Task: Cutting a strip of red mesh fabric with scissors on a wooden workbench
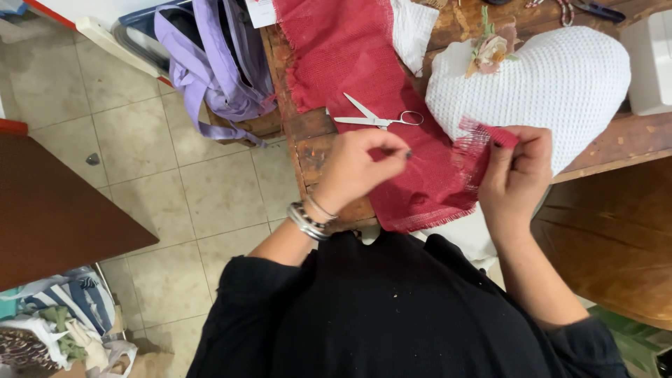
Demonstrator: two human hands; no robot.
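A long strip of red burlap (350,56) runs across the wooden table (311,136) toward me. My right hand (518,175) pinches a small folded piece of the red burlap (490,134) with a frayed edge, held just above the strip. My left hand (360,168) hovers over the strip with fingers curled and thumb pressed to fingertips; whether it pinches a thread is too fine to tell. Silver scissors (378,119) lie shut on the burlap just beyond my left hand. A white heart-shaped waffle cushion (560,84) with a fabric flower (490,49) rests behind my right hand.
A lilac backpack (217,63) leans at the table's left end above the tiled floor (175,189). A dark brown tabletop (49,210) is at far left, with bags of cloth (63,322) below it. A white machine (651,63) stands at the right edge.
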